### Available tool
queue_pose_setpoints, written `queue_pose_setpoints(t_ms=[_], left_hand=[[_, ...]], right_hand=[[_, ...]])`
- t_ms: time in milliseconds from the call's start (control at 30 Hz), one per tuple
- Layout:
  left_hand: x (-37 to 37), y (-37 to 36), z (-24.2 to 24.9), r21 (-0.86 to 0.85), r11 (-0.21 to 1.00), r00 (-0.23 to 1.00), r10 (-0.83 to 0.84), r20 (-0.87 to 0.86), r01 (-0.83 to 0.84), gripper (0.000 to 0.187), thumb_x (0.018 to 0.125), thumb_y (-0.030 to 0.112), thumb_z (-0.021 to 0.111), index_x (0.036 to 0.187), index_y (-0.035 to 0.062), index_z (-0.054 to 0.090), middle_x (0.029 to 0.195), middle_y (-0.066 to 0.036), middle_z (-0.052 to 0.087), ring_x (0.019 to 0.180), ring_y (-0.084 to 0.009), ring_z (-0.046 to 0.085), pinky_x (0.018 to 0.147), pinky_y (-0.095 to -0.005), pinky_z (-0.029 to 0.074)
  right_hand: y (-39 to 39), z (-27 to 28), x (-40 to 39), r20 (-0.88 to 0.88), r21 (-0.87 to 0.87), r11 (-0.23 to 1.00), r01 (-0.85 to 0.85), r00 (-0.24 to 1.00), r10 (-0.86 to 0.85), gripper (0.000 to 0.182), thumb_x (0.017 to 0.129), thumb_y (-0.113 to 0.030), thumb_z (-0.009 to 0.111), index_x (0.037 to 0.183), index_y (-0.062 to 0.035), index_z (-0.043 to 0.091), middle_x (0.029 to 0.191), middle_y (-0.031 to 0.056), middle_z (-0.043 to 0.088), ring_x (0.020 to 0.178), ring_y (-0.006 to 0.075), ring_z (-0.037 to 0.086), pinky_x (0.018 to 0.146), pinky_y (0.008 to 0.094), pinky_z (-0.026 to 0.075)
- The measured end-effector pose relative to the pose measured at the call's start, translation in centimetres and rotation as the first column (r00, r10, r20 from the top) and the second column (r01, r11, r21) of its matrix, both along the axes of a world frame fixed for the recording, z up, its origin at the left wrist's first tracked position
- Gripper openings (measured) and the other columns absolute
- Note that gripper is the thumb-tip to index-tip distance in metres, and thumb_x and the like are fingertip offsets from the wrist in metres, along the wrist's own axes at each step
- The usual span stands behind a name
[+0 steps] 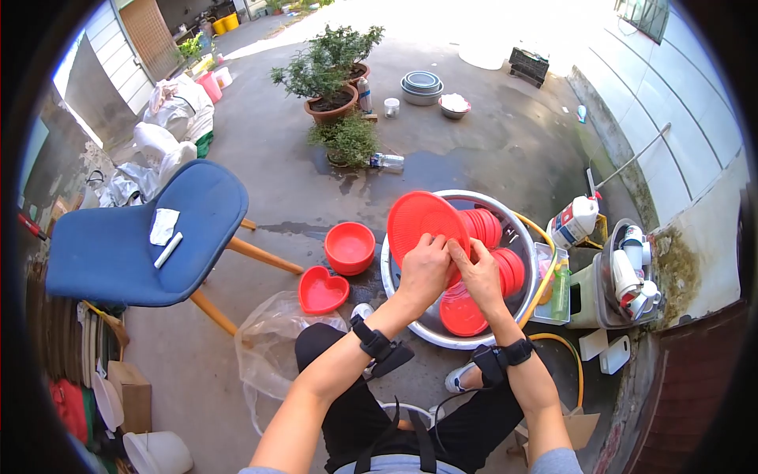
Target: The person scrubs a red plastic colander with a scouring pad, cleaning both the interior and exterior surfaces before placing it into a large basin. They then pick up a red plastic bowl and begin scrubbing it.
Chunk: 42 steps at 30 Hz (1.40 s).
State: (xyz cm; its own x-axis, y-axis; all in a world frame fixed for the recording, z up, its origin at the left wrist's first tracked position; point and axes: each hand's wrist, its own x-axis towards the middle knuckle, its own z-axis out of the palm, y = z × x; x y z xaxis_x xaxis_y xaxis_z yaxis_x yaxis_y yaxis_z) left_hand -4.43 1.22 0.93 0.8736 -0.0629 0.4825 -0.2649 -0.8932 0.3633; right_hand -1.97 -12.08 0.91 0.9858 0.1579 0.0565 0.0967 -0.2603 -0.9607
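A round red plastic plate point(425, 220) with a ribbed surface is tilted up over a large metal basin point(390, 294). My left hand point(426, 268) is closed on its lower rim. The fingers of my right hand point(478, 272) pinch the same plate at its right edge, close beside the left fingers. Inside the basin lie several more red plates point(509, 270), stacked on edge, and one red plate point(463, 314) lies flatter near the front wall. Left of the basin stand red round bowls point(350, 246), stacked, and a red heart-shaped bowl point(323, 290).
A blue chair point(118, 245) stands at the left, with clear plastic film point(276, 340) by its legs. A yellow hose point(545, 237) curves around the basin's right side. Beyond are potted plants point(332, 103), metal bowls point(422, 88) and a white jug point(574, 221).
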Motion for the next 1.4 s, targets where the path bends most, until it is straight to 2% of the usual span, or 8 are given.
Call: queue_pose_setpoints(t_ms=[67, 200, 300, 533, 600, 1033, 1267, 1400], left_hand=[[0.0, 0.2, -0.5, 0.011, 0.989, 0.989, -0.145, 0.024, 0.145, 0.028, 0.072, 0.016, 0.073, 0.097, 0.0055, 0.067, 0.094, -0.007, 0.064, 0.085, -0.0277, 0.060, 0.069, -0.0377, 0.055], [0.3, 0.8, -0.9, 0.029, 0.985, 0.985, -0.171, 0.030, 0.170, 0.025, 0.072, 0.017, 0.073, 0.094, 0.0060, 0.068, 0.094, -0.007, 0.064, 0.084, -0.0278, 0.060, 0.068, -0.0375, 0.055], [0.5, 1.5, -1.4, 0.134, 0.990, 0.999, -0.044, -0.030, 0.048, 0.026, 0.072, 0.018, 0.073, 0.094, 0.0064, 0.067, 0.094, -0.007, 0.064, 0.084, -0.0275, 0.060, 0.068, -0.0371, 0.055], [-0.2, 0.4, -1.7, 0.123, 0.964, 0.972, -0.234, -0.018, 0.234, 0.025, 0.073, 0.018, 0.073, 0.094, 0.0058, 0.068, 0.093, -0.007, 0.064, 0.084, -0.0279, 0.060, 0.069, -0.0363, 0.056], [0.1, 0.5, -1.6, 0.029, 0.988, 0.988, -0.153, 0.033, 0.152, 0.027, 0.071, 0.018, 0.074, 0.094, 0.0051, 0.068, 0.093, -0.007, 0.064, 0.085, -0.0278, 0.060, 0.070, -0.0368, 0.056], [1.2, 0.9, -0.6, 0.014, 1.000, 1.000, -0.006, 0.016, 0.006, 0.026, 0.076, 0.018, 0.072, 0.099, 0.0094, 0.064, 0.090, -0.006, 0.064, 0.086, -0.0271, 0.060, 0.068, -0.0382, 0.054], [0.9, 0.1, -0.4, 0.076, 0.972, 0.975, -0.220, -0.016, 0.221, 0.027, 0.074, 0.017, 0.073, 0.098, 0.0093, 0.065, 0.091, -0.005, 0.064, 0.087, -0.0272, 0.060, 0.071, -0.0379, 0.054], [1.6, 0.9, -0.6, 0.111, 0.990, 0.996, -0.082, -0.039, 0.086, 0.027, 0.074, 0.017, 0.073, 0.099, 0.0096, 0.065, 0.091, -0.005, 0.064, 0.088, -0.0275, 0.060, 0.072, -0.0376, 0.054]], right_hand=[[-0.2, -1.2, 0.2, -0.015, 0.051, 0.999, 0.017, 1.000, -0.016, 0.056, 0.088, -0.050, 0.071, 0.113, -0.0007, 0.065, 0.091, 0.0124, 0.072, 0.084, 0.0172, 0.068, 0.074, 0.0317, 0.052], [-0.2, -0.8, 0.0, -0.050, -0.012, 1.000, 0.009, 0.999, -0.009, 0.057, 0.088, -0.052, 0.070, 0.112, -0.0005, 0.065, 0.088, 0.0123, 0.072, 0.082, 0.0179, 0.068, 0.073, 0.0319, 0.052], [0.0, -0.9, 0.0, 0.006, -0.125, 0.992, 0.035, 0.999, -0.034, 0.060, 0.087, -0.055, 0.069, 0.111, 0.0002, 0.065, 0.086, 0.0129, 0.071, 0.080, 0.0193, 0.068, 0.072, 0.0324, 0.052], [-0.2, -1.0, -0.2, -0.020, -0.100, 0.994, 0.044, 0.999, -0.047, 0.063, 0.087, -0.058, 0.068, 0.112, -0.0002, 0.065, 0.088, 0.0155, 0.071, 0.082, 0.0221, 0.069, 0.071, 0.0340, 0.052], [-0.4, -0.8, -0.2, -0.027, -0.141, 0.990, 0.028, 0.999, -0.032, 0.062, 0.087, -0.057, 0.067, 0.112, -0.0005, 0.064, 0.089, 0.0158, 0.072, 0.082, 0.0226, 0.070, 0.072, 0.0342, 0.052], [-0.4, 0.0, -0.4, -0.017, -0.098, 0.994, 0.056, 0.998, -0.058, 0.060, 0.090, -0.056, 0.064, 0.110, -0.0001, 0.065, 0.084, 0.0137, 0.071, 0.075, 0.0185, 0.067, 0.069, 0.0324, 0.050], [-1.1, -1.6, 0.6, -0.074, 0.030, 0.997, 0.068, 0.995, -0.065, 0.059, 0.093, -0.056, 0.061, 0.106, 0.0011, 0.065, 0.088, 0.0113, 0.069, 0.082, 0.0137, 0.063, 0.074, 0.0303, 0.049], [-1.3, -0.1, 0.4, -0.097, 0.003, 0.997, 0.077, 0.992, -0.076, 0.060, 0.094, -0.057, 0.058, 0.105, 0.0014, 0.064, 0.087, 0.0097, 0.068, 0.083, 0.0118, 0.060, 0.075, 0.0307, 0.048]])
